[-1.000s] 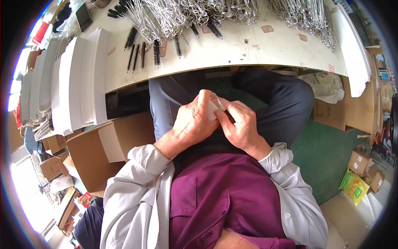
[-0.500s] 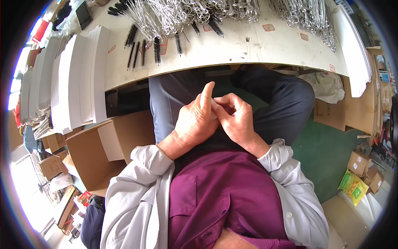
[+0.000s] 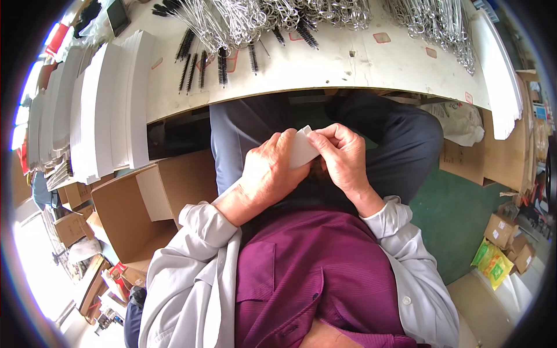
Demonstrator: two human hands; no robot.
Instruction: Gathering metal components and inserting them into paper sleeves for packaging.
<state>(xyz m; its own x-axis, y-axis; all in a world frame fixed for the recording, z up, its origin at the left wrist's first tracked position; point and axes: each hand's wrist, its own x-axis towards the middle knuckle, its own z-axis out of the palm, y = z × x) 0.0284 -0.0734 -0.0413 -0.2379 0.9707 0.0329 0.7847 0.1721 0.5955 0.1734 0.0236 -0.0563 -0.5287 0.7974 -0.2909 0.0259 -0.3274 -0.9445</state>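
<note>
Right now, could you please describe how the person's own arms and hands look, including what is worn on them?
The left hand and right hand are bare, with no gloves or watch visible. The left sleeve and right sleeve are pale grey, loose and creased, with cuffs turned back above the wrists.

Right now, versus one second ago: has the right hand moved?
Yes, slightly: away from the body, toward the near edge of the table. The knuckles of the right hand sit closer to that edge.
</note>
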